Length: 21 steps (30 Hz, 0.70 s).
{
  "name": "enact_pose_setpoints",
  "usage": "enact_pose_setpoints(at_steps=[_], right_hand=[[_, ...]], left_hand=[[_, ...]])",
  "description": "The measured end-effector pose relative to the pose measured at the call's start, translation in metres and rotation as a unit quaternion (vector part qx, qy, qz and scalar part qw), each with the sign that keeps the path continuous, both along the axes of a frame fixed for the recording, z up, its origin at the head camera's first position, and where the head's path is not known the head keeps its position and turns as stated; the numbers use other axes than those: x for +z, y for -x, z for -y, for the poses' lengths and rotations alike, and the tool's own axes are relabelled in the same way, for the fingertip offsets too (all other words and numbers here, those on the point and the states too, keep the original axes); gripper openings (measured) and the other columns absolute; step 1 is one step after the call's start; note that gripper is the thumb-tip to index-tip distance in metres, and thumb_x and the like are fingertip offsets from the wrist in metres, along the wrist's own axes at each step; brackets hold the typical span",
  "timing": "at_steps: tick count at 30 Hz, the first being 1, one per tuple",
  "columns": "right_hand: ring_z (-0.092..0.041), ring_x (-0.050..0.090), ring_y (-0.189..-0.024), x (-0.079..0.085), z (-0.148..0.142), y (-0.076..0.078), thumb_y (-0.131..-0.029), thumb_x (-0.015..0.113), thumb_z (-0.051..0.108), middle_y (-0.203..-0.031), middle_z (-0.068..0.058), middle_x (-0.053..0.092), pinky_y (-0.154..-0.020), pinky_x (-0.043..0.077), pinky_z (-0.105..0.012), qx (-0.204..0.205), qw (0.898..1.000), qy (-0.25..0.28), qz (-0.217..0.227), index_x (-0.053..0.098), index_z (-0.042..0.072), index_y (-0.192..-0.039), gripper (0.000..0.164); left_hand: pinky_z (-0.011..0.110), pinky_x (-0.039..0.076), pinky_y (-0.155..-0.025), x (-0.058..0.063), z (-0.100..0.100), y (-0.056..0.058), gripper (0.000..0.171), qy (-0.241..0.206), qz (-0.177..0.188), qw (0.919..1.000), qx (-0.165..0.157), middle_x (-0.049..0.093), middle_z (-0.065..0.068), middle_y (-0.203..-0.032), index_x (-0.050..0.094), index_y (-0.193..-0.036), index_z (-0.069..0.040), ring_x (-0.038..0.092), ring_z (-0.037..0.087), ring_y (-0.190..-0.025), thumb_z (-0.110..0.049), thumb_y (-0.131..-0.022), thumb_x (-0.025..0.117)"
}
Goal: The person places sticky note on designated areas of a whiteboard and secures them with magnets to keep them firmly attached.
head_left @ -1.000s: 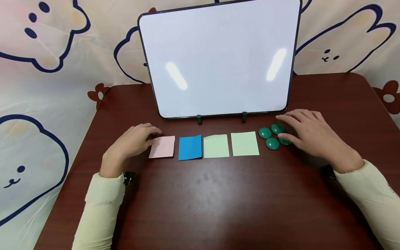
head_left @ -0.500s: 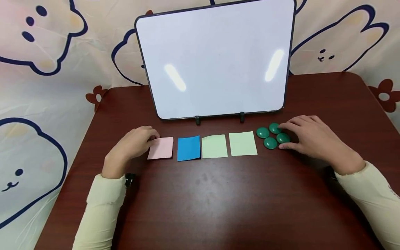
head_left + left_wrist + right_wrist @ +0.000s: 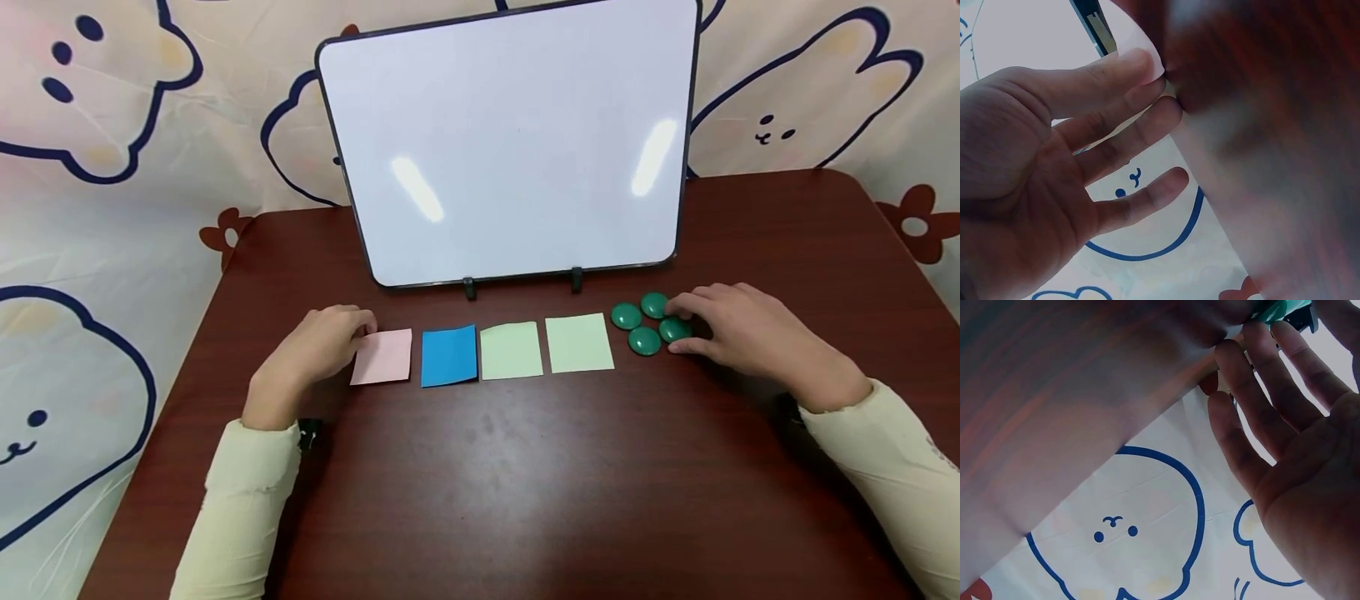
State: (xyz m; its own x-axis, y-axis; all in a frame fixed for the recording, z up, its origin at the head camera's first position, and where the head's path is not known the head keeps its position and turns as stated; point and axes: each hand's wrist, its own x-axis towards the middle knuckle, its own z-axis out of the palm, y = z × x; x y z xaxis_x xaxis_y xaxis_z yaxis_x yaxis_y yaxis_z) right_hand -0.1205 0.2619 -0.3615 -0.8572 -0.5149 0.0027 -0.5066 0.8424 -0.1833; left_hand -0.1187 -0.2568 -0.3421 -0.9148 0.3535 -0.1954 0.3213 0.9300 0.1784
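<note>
Four paper notes lie in a row on the brown table point(image 3: 525, 467): a pink note point(image 3: 382, 357), a blue one point(image 3: 448, 356) and two pale green ones point(image 3: 512, 351) point(image 3: 579, 343). My left hand point(image 3: 352, 329) rests beside the pink note, its relaxed fingertips point(image 3: 1147, 62) touching the note's left edge. Several green round magnets point(image 3: 626, 316) sit in a cluster right of the notes. My right hand point(image 3: 686, 323) has its index finger and thumb on either side of the rightmost magnet point(image 3: 672, 329), pinching it where it lies on the table. The magnet's green edge point(image 3: 1279, 309) shows at the fingertips.
A blank whiteboard point(image 3: 510, 142) stands tilted on two small feet behind the notes. A cartoon-animal cloth point(image 3: 97, 208) hangs behind and to the left of the table. Bare tabletop stretches between my arms toward the near edge.
My right hand drew back slightly, uncovering the rightmost magnet, and its thumb and index closed around it. The left hand stayed at the pink note's edge.
</note>
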Motion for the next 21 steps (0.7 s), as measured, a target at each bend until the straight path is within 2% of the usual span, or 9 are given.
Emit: enact_pose_setpoints(at_steps=[8,12,15,21], right_hand=[[-0.026,0.065,-0.098,0.0019,-0.0039,-0.0010,-0.081,0.083,0.033,-0.109,-0.008,0.070,-0.085,0.054,-0.051,0.012,1.000,0.006,0.019,0.071,0.012,-0.117,0.044],[-0.024,0.064,-0.098,0.0031,-0.0048,-0.0011,-0.079,0.085,0.032,-0.108,-0.006,0.069,-0.085,0.055,-0.050,0.014,1.000,0.021,-0.011,0.072,0.013,-0.114,0.042],[-0.020,0.063,-0.095,0.0023,-0.0038,-0.0014,-0.076,0.086,0.031,-0.105,-0.003,0.068,-0.083,0.056,-0.046,0.030,0.998,0.036,-0.046,0.072,0.013,-0.110,0.041],[-0.017,0.063,-0.093,-0.0001,-0.0007,0.0002,-0.073,0.088,0.030,-0.102,0.000,0.068,-0.080,0.057,-0.042,0.057,0.994,0.047,-0.076,0.073,0.014,-0.107,0.040]], left_hand=[[0.044,0.054,-0.079,0.0013,0.0019,-0.0051,0.013,-0.003,-0.016,0.9999,0.003,0.071,0.011,-0.102,0.072,-0.103,-0.009,0.062,0.026,-0.088,-0.004,-0.094,0.065],[0.046,0.056,-0.081,0.0052,0.0022,-0.0031,0.014,-0.027,-0.043,0.9987,-0.001,0.071,0.012,-0.101,0.073,-0.104,-0.008,0.064,0.027,-0.089,-0.002,-0.092,0.066],[0.046,0.056,-0.082,0.0060,0.0018,-0.0021,0.015,-0.047,-0.054,0.9974,-0.003,0.071,0.012,-0.100,0.073,-0.104,-0.007,0.064,0.027,-0.089,-0.001,-0.092,0.067],[0.047,0.056,-0.084,0.0062,0.0032,-0.0030,0.016,-0.074,-0.074,0.9944,0.013,0.072,0.011,-0.100,0.075,-0.104,-0.009,0.064,0.026,-0.090,-0.003,-0.091,0.068]])
